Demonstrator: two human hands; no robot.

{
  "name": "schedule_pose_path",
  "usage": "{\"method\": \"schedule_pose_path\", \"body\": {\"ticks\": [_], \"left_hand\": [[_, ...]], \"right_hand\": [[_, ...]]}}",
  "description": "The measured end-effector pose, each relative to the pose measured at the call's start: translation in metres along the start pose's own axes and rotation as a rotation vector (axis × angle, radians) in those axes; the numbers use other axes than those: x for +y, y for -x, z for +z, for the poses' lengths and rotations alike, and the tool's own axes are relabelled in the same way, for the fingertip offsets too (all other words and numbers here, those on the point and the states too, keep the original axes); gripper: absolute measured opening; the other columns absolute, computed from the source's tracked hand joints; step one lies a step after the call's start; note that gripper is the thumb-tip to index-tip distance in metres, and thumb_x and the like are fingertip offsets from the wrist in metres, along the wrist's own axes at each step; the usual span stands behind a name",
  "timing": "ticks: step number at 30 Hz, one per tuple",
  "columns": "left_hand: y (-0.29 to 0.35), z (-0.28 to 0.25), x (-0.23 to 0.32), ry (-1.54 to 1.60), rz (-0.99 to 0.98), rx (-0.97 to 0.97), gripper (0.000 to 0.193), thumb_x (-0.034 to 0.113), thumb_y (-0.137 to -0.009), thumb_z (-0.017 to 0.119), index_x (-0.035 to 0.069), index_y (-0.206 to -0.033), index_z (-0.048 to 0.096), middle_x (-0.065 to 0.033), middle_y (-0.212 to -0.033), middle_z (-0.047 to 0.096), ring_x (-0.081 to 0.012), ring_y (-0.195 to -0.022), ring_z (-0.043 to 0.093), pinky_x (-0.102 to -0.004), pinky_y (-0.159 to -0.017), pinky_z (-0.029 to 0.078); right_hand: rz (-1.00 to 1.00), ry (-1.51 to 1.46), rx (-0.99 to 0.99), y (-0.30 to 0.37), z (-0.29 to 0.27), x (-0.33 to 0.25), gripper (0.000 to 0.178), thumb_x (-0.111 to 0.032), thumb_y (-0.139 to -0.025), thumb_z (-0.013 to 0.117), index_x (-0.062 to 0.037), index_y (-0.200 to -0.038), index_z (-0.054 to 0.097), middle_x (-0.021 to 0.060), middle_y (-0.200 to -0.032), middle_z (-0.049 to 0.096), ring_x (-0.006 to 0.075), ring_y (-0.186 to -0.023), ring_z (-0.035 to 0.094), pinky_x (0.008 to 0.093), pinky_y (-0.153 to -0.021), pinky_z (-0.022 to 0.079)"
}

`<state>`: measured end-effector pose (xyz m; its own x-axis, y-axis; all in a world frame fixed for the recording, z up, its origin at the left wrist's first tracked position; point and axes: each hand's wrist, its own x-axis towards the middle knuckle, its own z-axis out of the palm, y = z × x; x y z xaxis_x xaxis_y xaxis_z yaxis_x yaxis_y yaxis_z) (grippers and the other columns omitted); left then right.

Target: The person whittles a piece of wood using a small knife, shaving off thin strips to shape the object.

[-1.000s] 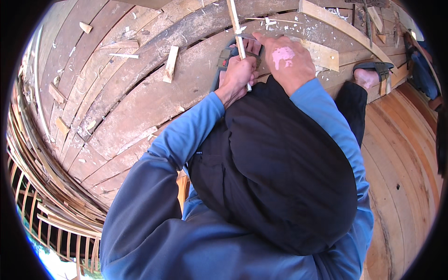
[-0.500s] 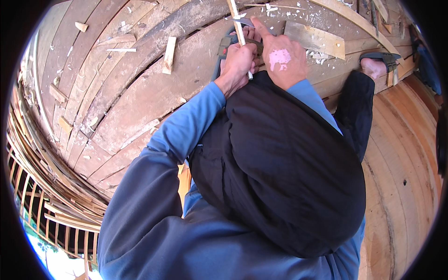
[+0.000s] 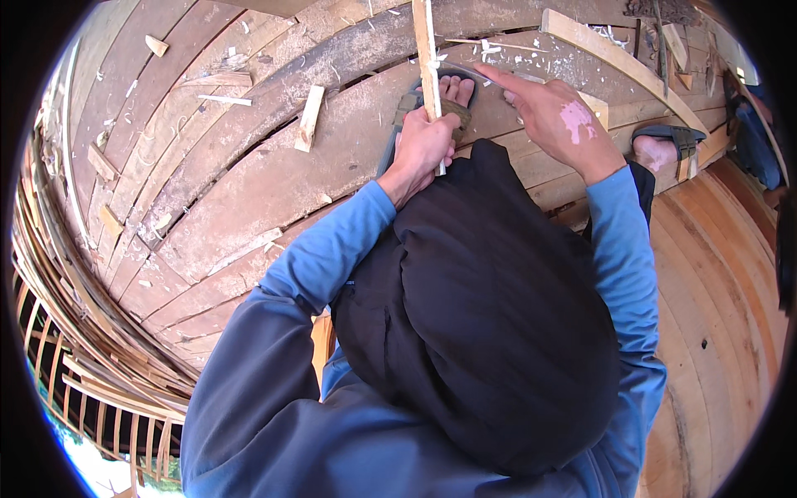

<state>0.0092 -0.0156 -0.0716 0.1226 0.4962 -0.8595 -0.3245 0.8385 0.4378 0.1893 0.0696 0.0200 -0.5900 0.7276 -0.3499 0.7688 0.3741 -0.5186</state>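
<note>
My left hand is wrapped around a long pale wooden strip, which stands nearly upright in the view. The strip's lower end pokes out below my fist, close to my dark-trousered knee. In my right hand is a knife, its index finger stretched along the top. The thin blade points left, its tip at or very near the strip's edge; the handle is hidden in my palm. Beneath the strip and knife is my sandalled foot.
Curved planks make up the floor, strewn with shavings and offcuts such as a short wood block. A thick curved board lies at upper right. My other sandalled foot rests near it. Bundled slats line the left.
My right hand with the knife has moved right, away from my left hand. The left hand and strip sit slightly lower, and the view has shifted a little.
</note>
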Motion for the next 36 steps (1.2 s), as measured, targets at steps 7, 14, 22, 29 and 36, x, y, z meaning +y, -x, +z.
{"method": "schedule_pose_path", "body": {"ticks": [7, 14, 22, 29, 36], "left_hand": [[0.007, -0.007, 0.008, -0.157, 0.014, 0.000, 0.020, 0.014, -0.089, 0.063, -0.005, -0.095, 0.059, -0.0035, -0.065, 0.056, -0.0102, -0.047, 0.053, -0.0279, -0.041, 0.044], [0.003, -0.005, 0.004, -0.085, 0.001, -0.001, 0.023, 0.018, -0.091, 0.065, -0.004, -0.095, 0.060, -0.0032, -0.066, 0.057, -0.0106, -0.048, 0.054, -0.0280, -0.042, 0.046], [0.005, -0.004, 0.008, -0.071, -0.028, -0.015, 0.021, 0.018, -0.091, 0.065, -0.003, -0.093, 0.061, -0.0013, -0.064, 0.054, -0.0105, -0.048, 0.053, -0.0277, -0.042, 0.045], [0.004, -0.004, 0.011, -0.053, -0.030, -0.028, 0.020, 0.018, -0.094, 0.063, -0.002, -0.096, 0.059, -0.0006, -0.062, 0.052, -0.0090, -0.046, 0.050, -0.0263, -0.040, 0.042], [0.007, -0.002, 0.015, -0.045, -0.037, -0.036, 0.020, 0.018, -0.095, 0.062, -0.001, -0.095, 0.058, -0.0003, -0.061, 0.051, -0.0088, -0.045, 0.048, -0.0262, -0.039, 0.039]], "right_hand": [[0.097, -0.057, -0.091, 0.002, 0.004, 0.013, 0.061, -0.002, -0.095, 0.054, -0.0283, -0.150, 0.047, 0.0219, -0.083, 0.066, 0.0421, -0.069, 0.062, 0.0509, -0.067, 0.051], [0.043, 0.087, -0.185, -0.025, 0.004, 0.017, 0.046, -0.013, -0.099, 0.053, -0.0266, -0.143, 0.055, 0.0183, -0.104, 0.071, 0.0409, -0.094, 0.067, 0.0522, -0.087, 0.052], [0.098, 0.090, -0.277, -0.041, -0.005, 0.015, 0.043, -0.015, -0.099, 0.052, -0.0260, -0.140, 0.059, 0.0233, -0.101, 0.070, 0.0442, -0.095, 0.066, 0.0532, -0.088, 0.053], [0.108, 0.149, -0.327, -0.047, -0.010, 0.013, 0.044, -0.014, -0.099, 0.052, -0.0271, -0.140, 0.059, 0.0246, -0.103, 0.070, 0.0447, -0.096, 0.066, 0.0521, -0.087, 0.053], [0.076, 0.131, -0.284, -0.043, -0.005, 0.022, 0.044, -0.016, -0.099, 0.053, -0.0284, -0.140, 0.059, 0.0236, -0.105, 0.070, 0.0442, -0.097, 0.066, 0.0519, -0.087, 0.053]]}}
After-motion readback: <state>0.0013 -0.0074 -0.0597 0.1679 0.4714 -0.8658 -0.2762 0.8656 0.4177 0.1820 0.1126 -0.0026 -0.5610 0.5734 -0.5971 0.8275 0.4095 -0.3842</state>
